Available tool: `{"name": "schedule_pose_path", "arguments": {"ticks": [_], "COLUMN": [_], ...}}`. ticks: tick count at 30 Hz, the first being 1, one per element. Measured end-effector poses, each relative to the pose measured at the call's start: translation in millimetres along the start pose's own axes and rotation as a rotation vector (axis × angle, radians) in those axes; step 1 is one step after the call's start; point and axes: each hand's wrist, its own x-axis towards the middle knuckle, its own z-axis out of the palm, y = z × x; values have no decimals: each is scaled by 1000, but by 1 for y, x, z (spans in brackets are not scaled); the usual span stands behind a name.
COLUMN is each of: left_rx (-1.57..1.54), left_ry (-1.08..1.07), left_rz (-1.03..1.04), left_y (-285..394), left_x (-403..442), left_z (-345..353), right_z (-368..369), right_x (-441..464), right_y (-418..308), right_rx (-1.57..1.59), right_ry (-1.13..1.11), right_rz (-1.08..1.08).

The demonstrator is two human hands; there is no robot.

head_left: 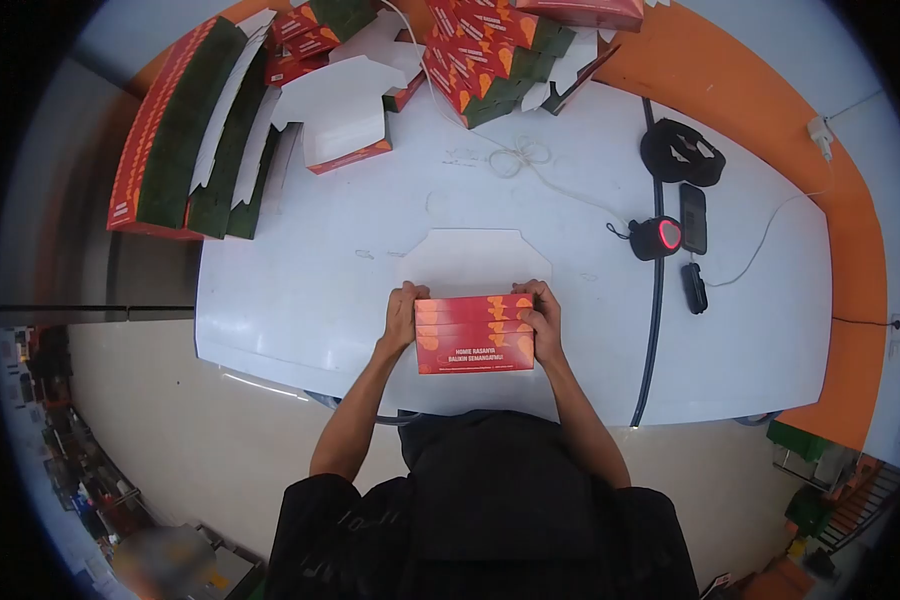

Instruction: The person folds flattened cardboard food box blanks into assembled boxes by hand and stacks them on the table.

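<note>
A red cardboard box [474, 336] with orange shapes and white lettering lies near the table's front edge, its white lid flap [470, 256] spread open on the far side. At its left side, my left hand [402, 312] has its fingers bent around the far left corner. My right hand [542, 318] grips the right side, thumb on the red face and fingers curled at the far right corner. The fingertips of both hands are partly hidden behind the box edges.
Flat red and green cartons [175, 130] stand at the back left, beside an open white-lined box [345, 115]. More red boxes [480, 55] pile up at the back. A round black device [656, 238], a phone [693, 218], a black strap [682, 153] and cables lie on the right.
</note>
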Motion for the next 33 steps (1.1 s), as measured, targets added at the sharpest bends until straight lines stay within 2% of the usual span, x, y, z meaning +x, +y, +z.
{"name": "schedule_pose_path", "arguments": {"ticks": [6, 9, 18, 21, 22, 23, 25, 26, 28, 31, 33], "left_rx": [-64, 0, 20, -161, -195, -147, -49, -114, -242, -418, -389], "left_ry": [107, 31, -97, -69, -142, -147, -143, -126, -89, -107, -45], "left_rz": [59, 140, -69, 152, 186, 144, 57, 22, -52, -58, -118], "left_y": [-16, -21, -3, 12, 23, 28, 35, 37, 38, 20, 22], "left_x": [-6, -2, -5, -1, -4, -8, -17, -19, -24, -25, -25], "left_z": [10, 3, -4, 0, -4, -2, 1, 5, 12, 14, 17], "right_z": [-5, -7, -8, -8, -9, -6, 3, 12, 33, 40, 38], "right_x": [-3, -2, -5, -7, -8, -7, -13, -18, -26, -34, -33], "right_y": [7, 8, 5, -5, -8, -13, -26, -35, -53, -48, -47], "right_rx": [-55, -72, -87, -122, -166, -210, -283, -318, -368, -343, -312], "right_ry": [25, 1, -2, -2, -5, -8, 112, 166, 99, 71, 69], "right_rz": [-11, -10, 37, 103, 94, 84, 217, 291, 324, 309, 292]}}
